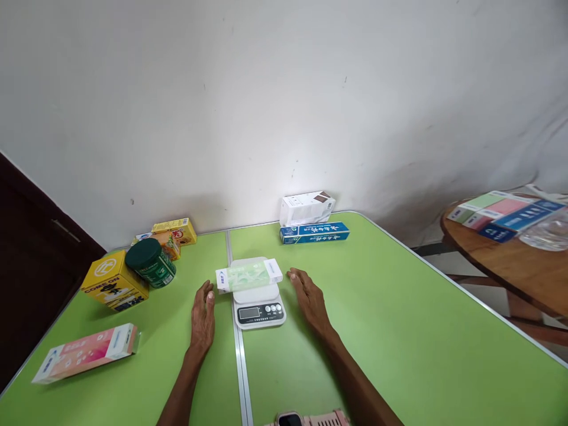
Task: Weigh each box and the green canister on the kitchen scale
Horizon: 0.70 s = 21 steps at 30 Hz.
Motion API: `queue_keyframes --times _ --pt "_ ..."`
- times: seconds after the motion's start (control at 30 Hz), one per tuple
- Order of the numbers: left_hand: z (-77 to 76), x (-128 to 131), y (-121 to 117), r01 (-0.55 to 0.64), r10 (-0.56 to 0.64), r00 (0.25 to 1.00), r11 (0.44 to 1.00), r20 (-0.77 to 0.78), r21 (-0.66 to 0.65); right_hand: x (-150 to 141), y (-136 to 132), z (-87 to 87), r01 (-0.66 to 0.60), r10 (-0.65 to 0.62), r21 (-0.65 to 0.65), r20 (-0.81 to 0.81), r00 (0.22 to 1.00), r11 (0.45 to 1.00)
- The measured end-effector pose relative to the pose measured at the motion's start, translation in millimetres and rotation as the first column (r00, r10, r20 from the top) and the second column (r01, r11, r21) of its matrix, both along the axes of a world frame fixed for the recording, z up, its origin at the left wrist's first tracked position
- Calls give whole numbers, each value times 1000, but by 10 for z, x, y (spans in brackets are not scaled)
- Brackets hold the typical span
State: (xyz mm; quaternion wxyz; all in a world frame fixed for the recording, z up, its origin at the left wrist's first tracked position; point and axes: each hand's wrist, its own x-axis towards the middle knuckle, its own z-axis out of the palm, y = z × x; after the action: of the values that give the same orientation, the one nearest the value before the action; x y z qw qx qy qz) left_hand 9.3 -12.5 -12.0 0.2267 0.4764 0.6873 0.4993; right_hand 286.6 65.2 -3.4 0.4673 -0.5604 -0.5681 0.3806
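Observation:
A pale green and white carton lies crosswise on a white kitchen scale, its ends jutting past the platform. The scale's display faces me, but I cannot read a number on it. To the left of the scale, my left hand rests by the table with fingers stretched out, near the carton's left end. On the other side, my right hand is likewise stretched out, its fingertips close to the carton's right end. Neither hand grips anything.
Left stand a pink carton, a yellow box, a dark green tub and small yellow packages. At the back are a blue box and a white box. A pink-strapped watch lies at the front edge.

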Motion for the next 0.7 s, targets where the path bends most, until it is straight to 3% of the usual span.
queue_keyframes --times 0.3,0.47,0.7 --pt "33 39 -44 14 -13 999 1000 -44 9 12 -33 -76 10 -11 36 36 999 999" --pt "39 46 -54 15 -15 999 1000 -48 17 -24 -61 -104 -8 10 68 -24 1000 998" --pt "113 279 -137 62 -54 993 996 -106 71 -144 -146 -101 -72 83 102 -99 992 992"
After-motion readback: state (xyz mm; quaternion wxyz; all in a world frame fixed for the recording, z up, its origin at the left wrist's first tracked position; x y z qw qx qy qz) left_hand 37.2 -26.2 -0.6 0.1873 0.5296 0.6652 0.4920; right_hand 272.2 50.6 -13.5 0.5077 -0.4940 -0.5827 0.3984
